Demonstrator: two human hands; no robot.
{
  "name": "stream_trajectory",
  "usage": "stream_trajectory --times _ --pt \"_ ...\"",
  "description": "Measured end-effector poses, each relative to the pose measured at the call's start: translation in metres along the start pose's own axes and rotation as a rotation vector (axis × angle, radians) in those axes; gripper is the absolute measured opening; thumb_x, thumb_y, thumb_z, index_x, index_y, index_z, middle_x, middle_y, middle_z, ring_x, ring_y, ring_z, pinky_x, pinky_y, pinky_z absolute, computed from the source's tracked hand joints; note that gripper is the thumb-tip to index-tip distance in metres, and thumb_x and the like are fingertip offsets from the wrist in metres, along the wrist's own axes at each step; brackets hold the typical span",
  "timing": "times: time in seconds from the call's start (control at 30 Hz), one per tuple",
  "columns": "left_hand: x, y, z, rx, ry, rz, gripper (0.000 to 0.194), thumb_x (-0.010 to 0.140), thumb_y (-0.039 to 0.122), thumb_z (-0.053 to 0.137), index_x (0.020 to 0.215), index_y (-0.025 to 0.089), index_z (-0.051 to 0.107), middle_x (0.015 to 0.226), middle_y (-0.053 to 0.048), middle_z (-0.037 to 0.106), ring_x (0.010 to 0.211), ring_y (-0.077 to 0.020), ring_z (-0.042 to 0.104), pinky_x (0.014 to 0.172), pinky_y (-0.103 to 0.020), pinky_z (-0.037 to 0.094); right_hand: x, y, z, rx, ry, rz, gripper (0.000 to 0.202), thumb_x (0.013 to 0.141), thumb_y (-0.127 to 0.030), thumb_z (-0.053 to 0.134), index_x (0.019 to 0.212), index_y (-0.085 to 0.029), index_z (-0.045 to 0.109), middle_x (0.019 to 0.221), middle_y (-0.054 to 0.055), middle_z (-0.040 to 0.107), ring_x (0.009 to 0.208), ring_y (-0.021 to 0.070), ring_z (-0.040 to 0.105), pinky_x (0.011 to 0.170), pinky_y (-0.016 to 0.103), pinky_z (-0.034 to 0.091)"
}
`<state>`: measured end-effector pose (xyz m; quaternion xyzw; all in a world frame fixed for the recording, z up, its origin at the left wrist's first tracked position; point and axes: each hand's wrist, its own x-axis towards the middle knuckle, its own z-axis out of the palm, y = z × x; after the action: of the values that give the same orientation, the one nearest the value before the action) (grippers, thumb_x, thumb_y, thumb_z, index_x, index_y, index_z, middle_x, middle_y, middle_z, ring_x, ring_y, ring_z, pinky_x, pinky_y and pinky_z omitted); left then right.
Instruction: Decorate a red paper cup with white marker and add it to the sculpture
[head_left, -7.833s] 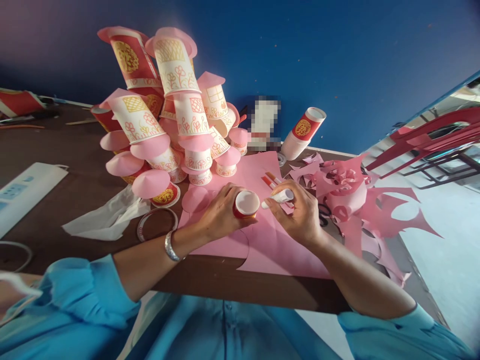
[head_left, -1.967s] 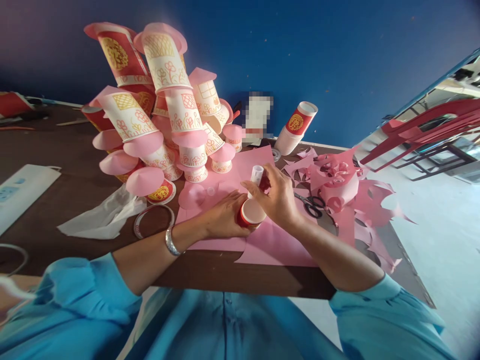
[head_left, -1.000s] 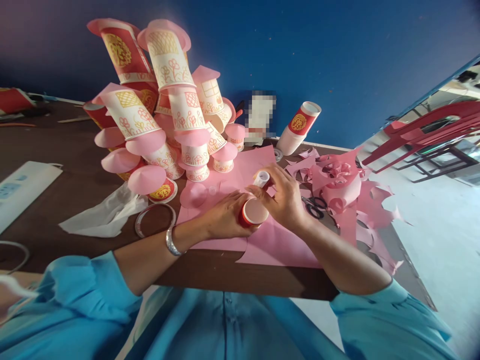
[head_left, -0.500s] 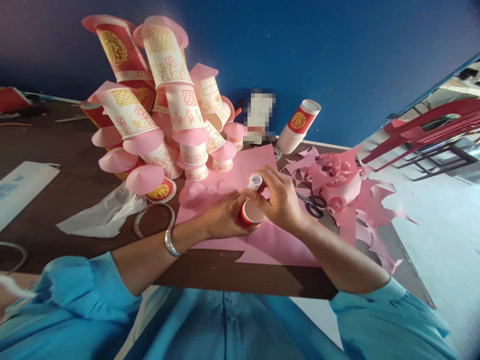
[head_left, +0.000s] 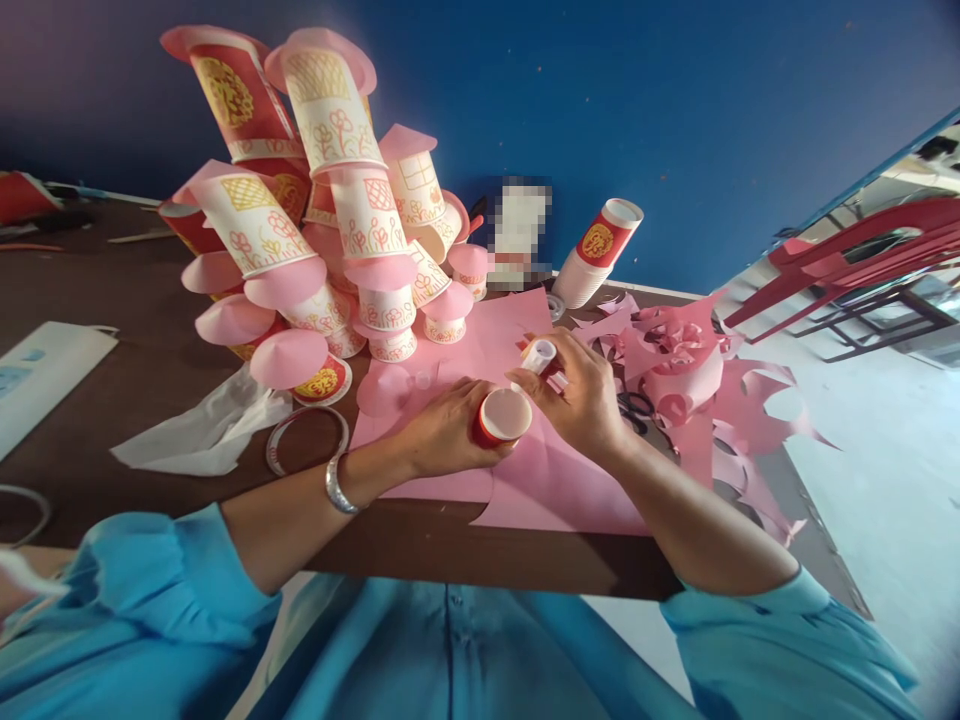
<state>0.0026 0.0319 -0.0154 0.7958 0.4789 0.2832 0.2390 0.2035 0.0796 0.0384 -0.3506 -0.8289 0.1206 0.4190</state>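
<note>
My left hand (head_left: 455,425) is wrapped round a red paper cup (head_left: 505,414), its pale round end facing up. Beside it, my right hand (head_left: 581,385) grips a white glue stick (head_left: 538,355), held just above and to the right of the cup and apart from it. Both hands are over sheets of pink paper (head_left: 555,490) on the dark table. A pink paper cone (head_left: 385,388) lies left of the hands. Black-handled scissors (head_left: 636,408) are partly hidden behind my right hand.
Decorated cups with pink paper tops (head_left: 349,205) are stacked at the back left. A stack of paper cups (head_left: 592,255) leans near the blue wall. Pink paper scraps (head_left: 679,350) pile up on the right. A tape roll (head_left: 307,440) and crumpled plastic (head_left: 206,425) lie left.
My right hand has moved a little right and away from the cup, tilting the glue stick. The cup's round end is now uncovered. My left hand has barely moved.
</note>
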Motion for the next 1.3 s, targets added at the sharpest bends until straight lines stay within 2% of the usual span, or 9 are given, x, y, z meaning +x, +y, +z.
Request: stream_trajectory --times 0.17,0.27,0.4,0.67,0.8,0.9,1.1,1.3 --pt "-0.001 -0.001 0.0 -0.013 -0.012 0.009 0.032 0.085 0.041 0.078 0.105 0.022 0.062 0.107 -0.008 0.078 0.103 -0.0308 0.076 0.093 -0.049 0.063 0.0 0.005 0.002 -0.008 0.037 0.032 0.034 0.106 -0.056 0.067 0.094 -0.024 0.061 0.083 0.0 0.067 0.069 0.0172 0.063 0.064 0.032 0.051" --pt "0.0 -0.001 0.0 -0.006 -0.015 0.012 0.032 0.087 0.039 0.077 0.109 0.021 0.063 0.108 -0.009 0.079 0.101 -0.0299 0.076 0.092 -0.048 0.062 -0.002 0.001 0.001 0.039 0.037 0.053 0.035 0.105 -0.057 0.068 0.094 -0.025 0.06 0.085 0.001 0.067 0.076 0.0193 0.068 0.067 0.033 0.054" --pt "0.0 -0.003 0.002 0.022 -0.01 -0.013 0.036 0.088 0.038 0.075 0.117 0.02 0.064 0.109 -0.01 0.079 0.099 -0.0303 0.076 0.086 -0.047 0.061 -0.004 -0.001 0.0 0.1 -0.012 0.039 0.036 0.105 -0.059 0.067 0.093 -0.026 0.059 0.084 0.001 0.066 0.073 0.0184 0.069 0.065 0.031 0.054" --pt "0.0 -0.003 0.0 0.024 0.034 -0.022 0.03 0.084 0.041 0.079 0.101 0.022 0.063 0.1 -0.007 0.078 0.095 -0.0301 0.076 0.084 -0.045 0.061 -0.003 0.006 0.0 0.065 0.012 0.137 0.037 0.103 -0.06 0.068 0.091 -0.026 0.058 0.085 0.003 0.071 0.079 0.0225 0.072 0.07 0.035 0.056" --pt "-0.002 -0.004 0.0 0.038 0.059 0.011 0.034 0.084 0.041 0.08 0.107 0.021 0.064 0.104 -0.007 0.079 0.1 -0.0303 0.076 0.088 -0.045 0.062 -0.006 0.011 0.002 0.072 0.034 0.169 0.036 0.101 -0.057 0.071 0.089 -0.026 0.058 0.085 0.003 0.073 0.076 0.0211 0.07 0.068 0.035 0.054" --pt "-0.002 -0.004 -0.002 0.061 0.058 -0.025 0.036 0.084 0.04 0.079 0.11 0.021 0.065 0.107 -0.008 0.08 0.101 -0.0312 0.076 0.085 -0.044 0.063 -0.008 0.011 0.002 0.152 0.044 0.208 0.032 0.102 -0.054 0.07 0.092 -0.026 0.06 0.086 0.002 0.07 0.076 0.0199 0.07 0.069 0.034 0.056" --pt "0.001 0.0 -0.006 0.099 0.043 -0.101 0.033 0.086 0.043 0.077 0.106 0.019 0.066 0.103 -0.01 0.08 0.095 -0.0321 0.077 0.078 -0.043 0.061 -0.008 0.002 -0.001 0.173 0.032 0.131 0.025 0.102 -0.046 0.072 0.094 -0.025 0.061 0.086 -0.001 0.067 0.071 0.016 0.065 0.067 0.032 0.054" --pt "0.002 0.0 -0.005 0.114 0.015 -0.103 0.032 0.087 0.043 0.077 0.104 0.019 0.066 0.1 -0.01 0.079 0.094 -0.0315 0.077 0.077 -0.042 0.06 -0.007 0.003 -0.005 0.1 0.01 0.143 0.024 0.101 -0.046 0.071 0.096 -0.025 0.06 0.084 0.0 0.07 0.072 0.0178 0.066 0.07 0.035 0.057"
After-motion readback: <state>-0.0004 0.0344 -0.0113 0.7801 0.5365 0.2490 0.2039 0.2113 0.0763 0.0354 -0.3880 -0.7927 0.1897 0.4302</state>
